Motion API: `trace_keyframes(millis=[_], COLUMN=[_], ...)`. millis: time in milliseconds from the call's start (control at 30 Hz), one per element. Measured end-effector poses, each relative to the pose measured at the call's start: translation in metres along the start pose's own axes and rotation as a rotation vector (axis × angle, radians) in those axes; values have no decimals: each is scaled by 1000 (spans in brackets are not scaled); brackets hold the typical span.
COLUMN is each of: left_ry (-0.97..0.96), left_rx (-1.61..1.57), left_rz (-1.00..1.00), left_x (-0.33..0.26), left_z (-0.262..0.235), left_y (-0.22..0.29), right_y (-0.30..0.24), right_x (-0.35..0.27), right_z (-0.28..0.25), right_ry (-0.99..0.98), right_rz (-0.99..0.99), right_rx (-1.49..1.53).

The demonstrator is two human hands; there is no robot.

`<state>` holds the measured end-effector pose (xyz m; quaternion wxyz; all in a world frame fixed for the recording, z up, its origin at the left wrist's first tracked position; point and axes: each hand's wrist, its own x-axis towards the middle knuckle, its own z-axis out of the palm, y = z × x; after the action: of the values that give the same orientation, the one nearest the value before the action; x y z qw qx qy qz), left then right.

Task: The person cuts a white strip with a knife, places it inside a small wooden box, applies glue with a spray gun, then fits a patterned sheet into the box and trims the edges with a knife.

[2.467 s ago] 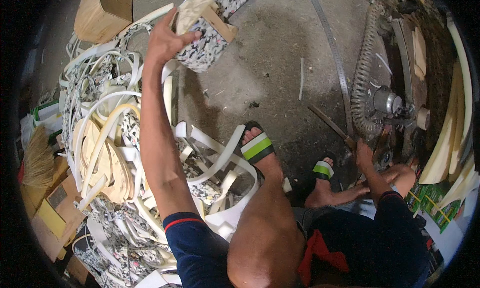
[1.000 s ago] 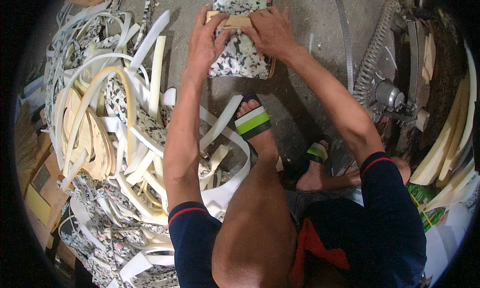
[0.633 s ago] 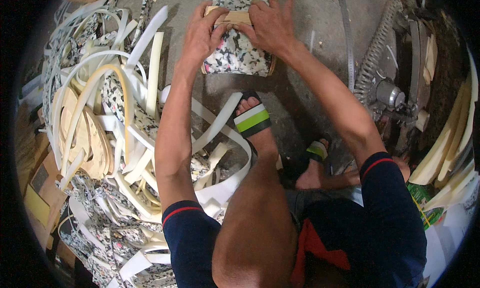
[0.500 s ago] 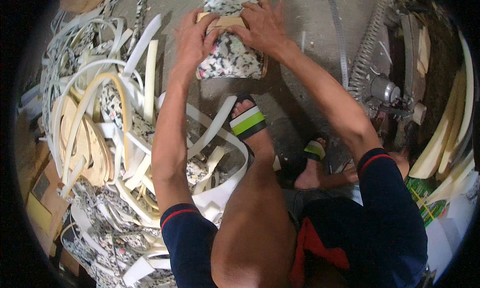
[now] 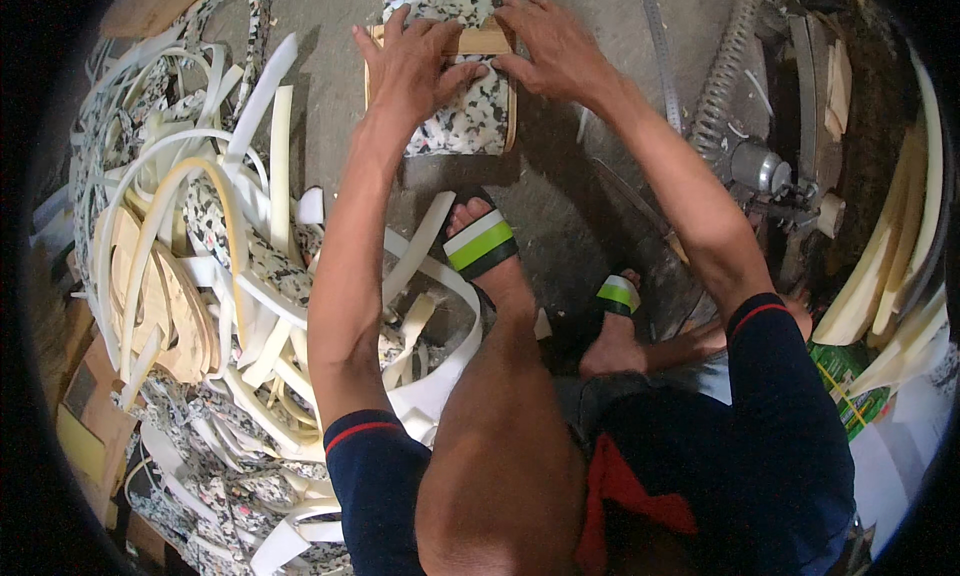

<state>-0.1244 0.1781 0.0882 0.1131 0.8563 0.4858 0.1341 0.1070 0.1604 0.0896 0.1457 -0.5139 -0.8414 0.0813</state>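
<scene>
Since half a second ago the speckled foam sheet [image 5: 455, 116] and the wooden frame [image 5: 480, 44] lying on it have come lower in my view, nearer my foot, and both hands have followed them down. My left hand [image 5: 405, 71] lies flat on the sheet with fingers spread, the thumb stretched right along the frame's lower edge; it presses rather than grips. My right hand [image 5: 555, 46] is likewise open, palm down, fingertips on the frame's right end, closed on nothing.

The sheet rests on the bare concrete floor [image 5: 580, 216] straight ahead of me, its near edge just beyond my sandal [image 5: 482, 246] (the green-striped one). The frame's curved sides show past the sheet on left and right.

On my left, a heap of white and cream foam strips [image 5: 210, 276] crowds up close to my left forearm, leaving little room that way. On my right, a grey machine with a ribbed hose [image 5: 760, 156] stands apart from the sheet, with open concrete between them.
</scene>
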Motion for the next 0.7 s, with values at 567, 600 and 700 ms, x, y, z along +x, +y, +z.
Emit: trace_keyframes(millis=[567, 600, 700], left_ry=[531, 388, 41], left_rx=[-583, -915, -1341], left_rz=[-655, -852, -1106], left_x=[-35, -37, -42], left_z=[-23, -23, -7], left_y=[-27, -39, -56], right_y=[19, 25, 28], right_x=[-60, -86, -184], right_z=[-46, -53, -64], right_ry=[219, 120, -479], right_rz=[470, 578, 767], right_rx=[185, 136, -4])
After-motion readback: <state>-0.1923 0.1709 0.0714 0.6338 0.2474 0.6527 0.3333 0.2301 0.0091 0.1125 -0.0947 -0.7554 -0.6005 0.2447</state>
